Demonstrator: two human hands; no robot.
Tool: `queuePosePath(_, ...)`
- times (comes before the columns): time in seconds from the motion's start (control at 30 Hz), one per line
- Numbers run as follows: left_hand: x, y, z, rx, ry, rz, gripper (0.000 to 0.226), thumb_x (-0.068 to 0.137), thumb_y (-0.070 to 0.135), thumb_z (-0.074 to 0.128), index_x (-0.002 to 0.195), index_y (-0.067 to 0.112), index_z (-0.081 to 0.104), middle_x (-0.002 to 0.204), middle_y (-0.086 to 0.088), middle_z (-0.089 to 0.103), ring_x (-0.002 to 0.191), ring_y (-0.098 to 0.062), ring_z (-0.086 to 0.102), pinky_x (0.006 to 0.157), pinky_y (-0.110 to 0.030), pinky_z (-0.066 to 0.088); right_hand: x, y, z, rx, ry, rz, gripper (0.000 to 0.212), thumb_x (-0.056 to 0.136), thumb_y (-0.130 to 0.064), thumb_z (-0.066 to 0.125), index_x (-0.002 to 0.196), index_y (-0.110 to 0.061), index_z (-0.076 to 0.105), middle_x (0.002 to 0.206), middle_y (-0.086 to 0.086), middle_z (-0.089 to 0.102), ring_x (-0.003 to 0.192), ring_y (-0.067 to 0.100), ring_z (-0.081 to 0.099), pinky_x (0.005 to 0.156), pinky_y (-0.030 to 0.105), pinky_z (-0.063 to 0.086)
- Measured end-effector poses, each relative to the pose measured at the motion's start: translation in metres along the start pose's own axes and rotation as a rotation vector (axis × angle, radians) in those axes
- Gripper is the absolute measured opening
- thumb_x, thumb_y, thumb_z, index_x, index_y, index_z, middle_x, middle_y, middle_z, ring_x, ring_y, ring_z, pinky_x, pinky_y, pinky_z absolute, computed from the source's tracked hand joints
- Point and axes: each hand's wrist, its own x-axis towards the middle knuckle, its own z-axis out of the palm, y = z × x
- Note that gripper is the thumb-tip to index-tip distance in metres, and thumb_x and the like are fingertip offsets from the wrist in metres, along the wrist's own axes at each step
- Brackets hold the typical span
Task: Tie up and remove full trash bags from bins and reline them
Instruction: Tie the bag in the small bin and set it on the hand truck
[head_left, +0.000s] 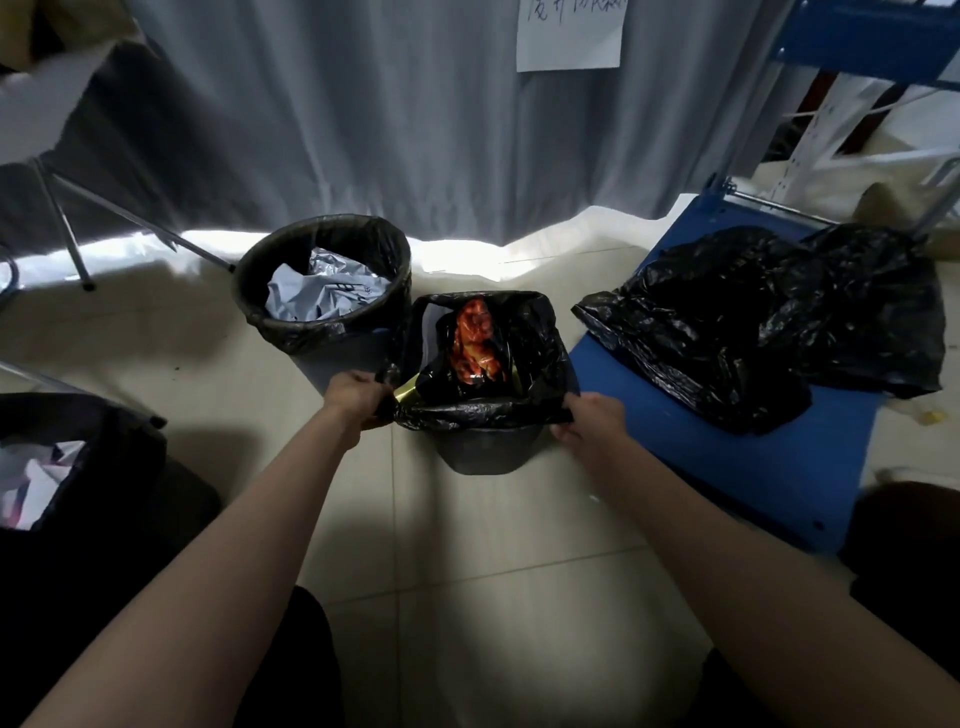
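Head view: left hand (355, 393) and right hand (589, 423) each pinch the crinkled black plastic liner (467, 413) at the near rim of the small square dark bin (485, 452) (on the tiled floor, just beside a round lined bin (322, 291)).

left hand (356, 392) + right hand (589, 421) grip bag rim (483, 413) | square bin (485, 449) | round bin (322, 291) beside

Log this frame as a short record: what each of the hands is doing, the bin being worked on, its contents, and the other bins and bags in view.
left hand: grips the black liner's left edge
right hand: grips the liner's right edge
active bin: small dark square bin with black plastic liner, untied
contents: red-orange crumpled wrapper
neighbour: round black bin, lined, holding white paper
spare bags: loose black plastic bags on blue flat cart
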Motion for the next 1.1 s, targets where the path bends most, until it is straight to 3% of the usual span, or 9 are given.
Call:
queuePosePath(0.1,-0.006,0.018,0.003,0.417,0.252,0.311,0.027,0.083,0.027,0.073,0.103,0.012,0.065,0.114,-0.008,0.063,0.106,-0.027,0.062,0.087,-0.033,0.051,0.0,-0.003,0.001,0.016,0.01,-0.045,0.015,0.095,-0.003,0.057,0.081,-0.005,0.053,0.084,0.014,0.059,0.063,0.019,0.057,0.041,0.02,0.049)
queuePosePath(0.17,-0.022,0.031,0.012,0.571,0.32,0.64,0.027,0.086,0.033,0.068,0.107,0.016,0.067,0.118,-0.007,0.058,0.107,-0.025,0.06,0.095,-0.037,0.047,-0.001,-0.004,0.002,0.039,0.001,-0.041,0.003,0.096,-0.005,0.058,0.094,-0.004,0.056,0.096,0.016,0.062,0.068,0.02,0.06,0.044,0.021,0.051)
queuePosePath(0.3,-0.068,0.048,0.054,0.825,-0.075,1.112,0.027,0.089,0.045,0.065,0.104,0.024,0.074,0.1,0.005,0.062,0.098,-0.018,0.05,0.086,-0.037,0.045,0.003,-0.001,0.002,0.022,0.001,-0.045,0.008,0.095,-0.008,0.06,0.089,-0.01,0.055,0.107,0.019,0.063,0.08,0.024,0.061,0.05,0.025,0.05)
queuePosePath(0.4,-0.08,0.044,0.079,1.044,-0.054,1.252,0.036,0.086,0.059,0.061,0.103,0.031,0.075,0.099,0.009,0.065,0.101,-0.019,0.047,0.086,-0.037,0.037,0.004,-0.003,-0.003,-0.011,0.003,-0.035,0.005,0.094,-0.008,0.061,0.097,-0.008,0.058,0.105,0.019,0.063,0.078,0.023,0.061,0.049,0.026,0.05)
queuePosePath(0.57,-0.081,0.037,0.102,1.172,-0.17,1.272,0.037,0.089,0.058,0.057,0.116,0.035,0.071,0.108,0.012,0.07,0.105,-0.015,0.055,0.092,-0.035,0.035,0.002,-0.009,-0.01,0.003,-0.064,-0.009,0.006,0.094,-0.005,0.059,0.1,-0.005,0.056,0.09,0.017,0.062,0.063,0.02,0.059,0.046,0.025,0.051)
queuePosePath(0.77,-0.08,0.035,0.111,1.107,-0.33,1.073,0.013,0.093,0.034,0.063,0.098,0.029,0.075,0.096,0.007,0.074,0.09,-0.016,0.067,0.077,-0.037,0.054,0.001,-0.024,-0.02,0.106,0.089,-0.252,0.009,0.087,-0.004,0.055,0.082,-0.01,0.058,0.074,0.007,0.056,0.065,0.018,0.051,0.049,0.026,0.047)
queuePosePath(0.9,-0.077,0.039,0.111,1.118,-0.362,1.008,0.011,0.091,0.03,0.067,0.094,0.028,0.076,0.094,0.007,0.074,0.089,-0.016,0.067,0.078,-0.037,0.054,-0.003,-0.044,-0.018,0.144,-0.033,-0.291,0.016,0.081,-0.005,0.053,0.07,-0.015,0.048,0.069,0.002,0.046,0.07,0.019,0.045,0.063,0.035,0.04)
queuePosePath(1.0,-0.08,0.037,0.11,1.101,-0.347,0.996,0.011,0.091,0.031,0.067,0.094,0.028,0.077,0.094,0.007,0.074,0.086,-0.014,0.067,0.078,-0.037,0.055,-0.002,-0.053,-0.012,-0.029,-0.136,-0.234,0.013,0.085,-0.022,0.065,0.08,-0.015,0.055,0.078,0.006,0.06,0.074,0.021,0.059,0.067,0.039,0.051)
queuePosePath(1.1,-0.082,0.037,0.11,1.115,-0.334,0.99,0.011,0.091,0.03,0.066,0.093,0.028,0.077,0.092,0.004,0.074,0.085,-0.017,0.067,0.076,-0.036,0.055,0.002,-0.068,-0.007,-0.22,-0.121,-0.265,0.008,0.083,-0.015,0.069,0.081,-0.007,0.067,0.077,0.012,0.067,0.072,0.024,0.065,0.065,0.035,0.052)
